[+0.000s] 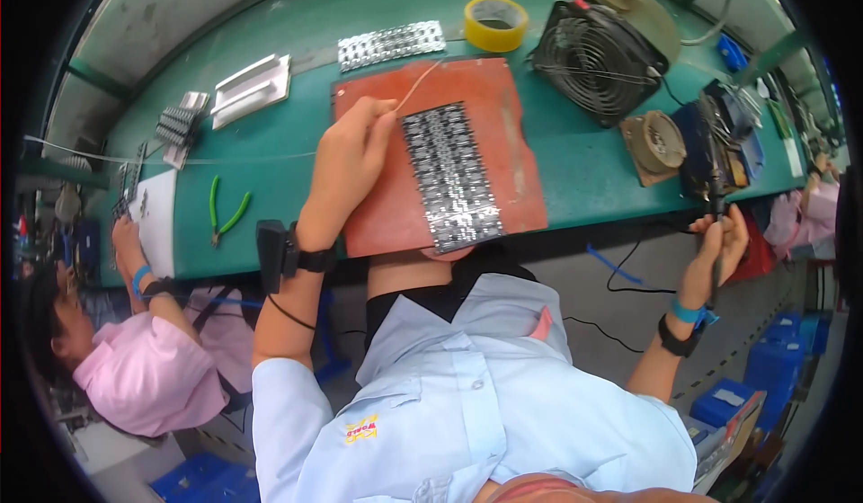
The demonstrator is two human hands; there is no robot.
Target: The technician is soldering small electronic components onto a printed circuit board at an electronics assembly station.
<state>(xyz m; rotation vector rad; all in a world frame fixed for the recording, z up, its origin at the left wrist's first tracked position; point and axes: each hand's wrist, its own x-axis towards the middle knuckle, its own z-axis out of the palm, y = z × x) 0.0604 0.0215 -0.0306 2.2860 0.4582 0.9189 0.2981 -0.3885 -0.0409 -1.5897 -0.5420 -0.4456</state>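
Note:
My left hand (pixel 352 157) is closed in a pinch on a thin solder wire (pixel 418 87), whose free end points up and right. Beneath that end is a reddish-brown board (pixel 373 224) at the table's front edge. A dark panel of small circuit boards (pixel 454 175) with rows of silvery contacts lies on it, right of my left hand. Over at the right edge of the table, my right hand (pixel 726 240) is wrapped round the dark handle of a soldering iron (pixel 716 199). The iron's tip is by its stand (pixel 697 143) and cannot be made out.
A black fan (pixel 600 58) stands at the back right, near a round tan spool (pixel 661 142). Yellow tape (pixel 495 25) and another panel (pixel 392 45) lie behind the board. Green-handled cutters (pixel 228 211) lie left. A co-worker in pink (pixel 153 368) works at far left.

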